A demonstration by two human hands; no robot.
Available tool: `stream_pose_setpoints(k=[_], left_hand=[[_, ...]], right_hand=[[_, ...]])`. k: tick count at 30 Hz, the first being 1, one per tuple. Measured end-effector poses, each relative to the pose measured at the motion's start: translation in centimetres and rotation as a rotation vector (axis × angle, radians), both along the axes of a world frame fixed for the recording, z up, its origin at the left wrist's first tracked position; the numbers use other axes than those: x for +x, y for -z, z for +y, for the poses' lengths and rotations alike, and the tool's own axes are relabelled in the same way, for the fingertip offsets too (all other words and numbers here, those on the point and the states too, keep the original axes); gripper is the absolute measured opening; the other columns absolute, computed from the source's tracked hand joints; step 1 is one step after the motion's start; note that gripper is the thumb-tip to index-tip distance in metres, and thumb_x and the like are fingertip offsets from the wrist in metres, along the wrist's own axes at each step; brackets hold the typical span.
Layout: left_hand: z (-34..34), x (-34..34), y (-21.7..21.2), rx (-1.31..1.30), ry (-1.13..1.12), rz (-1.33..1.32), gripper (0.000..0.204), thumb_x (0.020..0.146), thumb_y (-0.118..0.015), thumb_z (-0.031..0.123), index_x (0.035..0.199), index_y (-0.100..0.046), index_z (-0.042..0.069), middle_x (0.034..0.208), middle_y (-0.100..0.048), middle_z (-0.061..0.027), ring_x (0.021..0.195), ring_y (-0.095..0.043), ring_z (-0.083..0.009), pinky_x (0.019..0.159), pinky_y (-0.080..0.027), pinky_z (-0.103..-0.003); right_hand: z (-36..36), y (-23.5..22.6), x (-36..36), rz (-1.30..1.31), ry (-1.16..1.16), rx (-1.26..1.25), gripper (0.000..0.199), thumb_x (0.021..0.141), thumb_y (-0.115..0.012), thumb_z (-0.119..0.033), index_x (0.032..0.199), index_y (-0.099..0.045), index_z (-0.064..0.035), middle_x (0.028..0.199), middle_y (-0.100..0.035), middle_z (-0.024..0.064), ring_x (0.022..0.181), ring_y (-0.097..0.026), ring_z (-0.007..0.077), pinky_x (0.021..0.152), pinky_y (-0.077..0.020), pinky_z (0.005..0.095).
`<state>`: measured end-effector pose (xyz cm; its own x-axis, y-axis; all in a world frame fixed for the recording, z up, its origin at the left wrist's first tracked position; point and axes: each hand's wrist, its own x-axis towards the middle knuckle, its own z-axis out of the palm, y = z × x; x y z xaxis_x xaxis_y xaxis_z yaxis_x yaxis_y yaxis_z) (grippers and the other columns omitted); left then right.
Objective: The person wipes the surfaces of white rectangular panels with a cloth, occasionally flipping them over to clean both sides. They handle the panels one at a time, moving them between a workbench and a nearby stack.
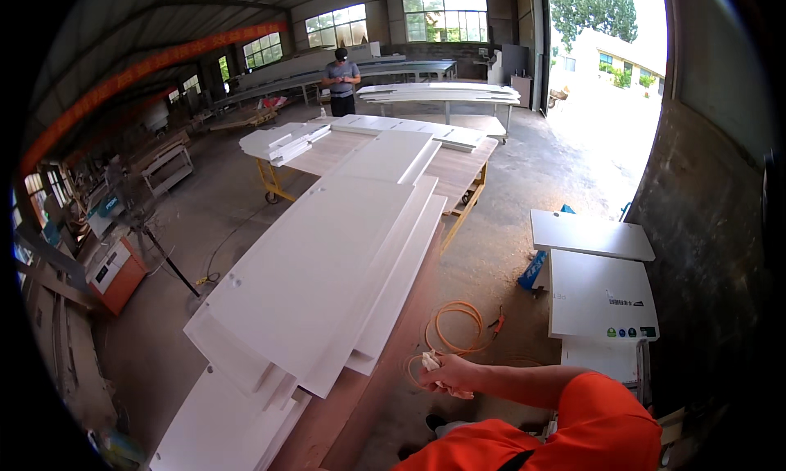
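In the head view, the right hand (449,374) reaches across low in the picture, its fingers (431,361) curled around a small whitish object (429,360), just beside the edge of the wooden surface (385,373). No left hand shows here. White panels (319,266) lie stacked on that surface beside the hand, an orange hose (455,324) is coiled on the floor beyond it, and a person (341,81) stands far back.

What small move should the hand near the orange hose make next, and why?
Probably bring the right hand back up to the white panels. It holds something small and pale, too blurred to identify, low beside the bench, above the coiled orange hose. The left hand is out of view.
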<state>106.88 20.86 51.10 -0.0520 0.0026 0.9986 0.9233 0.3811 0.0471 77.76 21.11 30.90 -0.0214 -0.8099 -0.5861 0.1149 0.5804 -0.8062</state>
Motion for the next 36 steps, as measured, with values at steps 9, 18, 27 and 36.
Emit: stream_pose_setpoints(k=[9, 18, 27, 36], left_hand=[[6.8, 6.4, 2.6, 0.151, -0.506, 0.122, 0.02, 0.101, -0.054, 0.031, 0.094, -0.054, 0.013, 0.093, -0.053, -0.0041, 0.079, -0.052, -0.0231, 0.071, -0.051, -0.037], [12.2, 4.6, 9.6, 0.554, -1.18, 0.162, 0.027, 0.101, -0.055, 0.035, 0.112, -0.057, 0.011, 0.096, -0.055, -0.0086, 0.086, -0.053, -0.028, 0.078, -0.056, -0.039], [6.5, 6.0, -1.1, -0.366, -0.658, -0.203, 0.014, 0.1, -0.059, 0.012, 0.104, -0.065, 0.001, 0.086, -0.069, -0.0185, 0.081, -0.069, -0.0331, 0.073, -0.062, -0.049], [9.4, 7.1, -1.8, -0.072, -0.264, -0.455, 0.037, 0.102, -0.062, 0.039, 0.101, -0.067, 0.002, 0.082, -0.064, -0.0118, 0.074, -0.06, -0.0293, 0.079, -0.045, -0.043]], right_hand=[[-4.5, -3.9, 8.1, -0.073, -0.499, -0.068, 0.038, 0.096, -0.074, -0.023, 0.126, -0.062, -0.0017, 0.107, -0.073, 0.0057, 0.083, -0.065, 0.0102, 0.065, -0.0505, 0.0238], [-2.9, -8.4, 7.1, -0.203, -0.435, 0.077, 0.028, 0.099, -0.068, -0.015, 0.125, -0.061, -0.0055, 0.106, -0.073, 0.0088, 0.082, -0.068, 0.0144, 0.062, -0.0503, 0.0254], [-7.0, -5.8, 7.6, -0.219, -0.453, 0.003, 0.027, 0.099, -0.068, -0.015, 0.122, -0.062, -0.0013, 0.102, -0.073, 0.0131, 0.081, -0.069, 0.0181, 0.063, -0.0538, 0.0312], [-8.8, -5.6, 19.4, -0.194, -0.941, 0.055, 0.034, 0.099, -0.069, -0.016, 0.128, -0.059, -0.0022, 0.104, -0.071, 0.0093, 0.081, -0.066, 0.011, 0.061, -0.0505, 0.0233]])
